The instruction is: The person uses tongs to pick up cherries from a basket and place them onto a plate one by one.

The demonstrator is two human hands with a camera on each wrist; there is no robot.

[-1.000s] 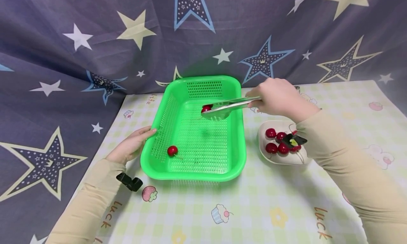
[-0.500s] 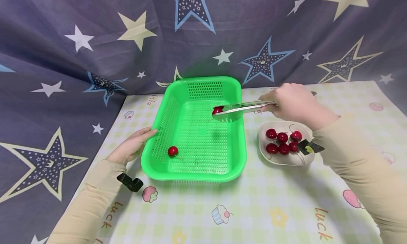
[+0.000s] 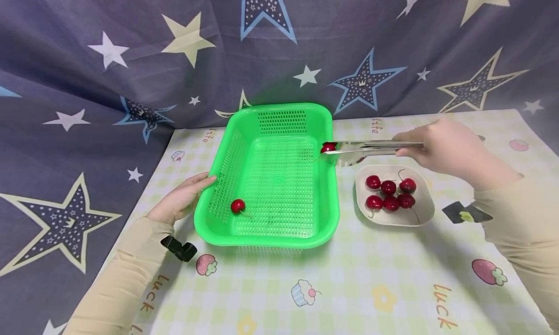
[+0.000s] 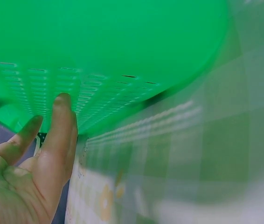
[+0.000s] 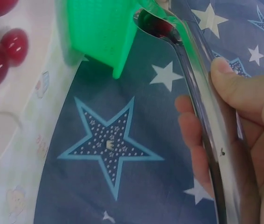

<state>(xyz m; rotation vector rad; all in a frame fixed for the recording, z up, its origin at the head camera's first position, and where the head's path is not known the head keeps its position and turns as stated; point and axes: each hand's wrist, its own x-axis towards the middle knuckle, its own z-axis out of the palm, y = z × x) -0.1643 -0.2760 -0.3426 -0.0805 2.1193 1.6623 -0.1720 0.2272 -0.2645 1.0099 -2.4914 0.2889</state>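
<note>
My right hand (image 3: 450, 150) grips metal tongs (image 3: 380, 147). A red cherry (image 3: 328, 147) sits between the tong tips, overlapping the right rim of the green basket (image 3: 335, 199) in the head view. In the right wrist view, thumb and fingers press the tongs (image 5: 211, 112) from either side, with red showing inside the tip. My left hand (image 3: 181, 196) touches the basket's left side, its fingers fairly straight along the slotted wall in the left wrist view. Another cherry (image 3: 238, 206) with a stem lies on the basket floor, front left.
To the right of the basket, a cream dish (image 3: 423, 218) holds several cherries (image 3: 390, 203) with stems. A checked tablecloth (image 3: 349, 286) covers the table. Behind it hangs a dark star-patterned cloth (image 3: 279, 68).
My right hand has moved right with the tongs, carrying the pinched cherry from over the basket's middle to its right rim. The left hand and basket stay put.
</note>
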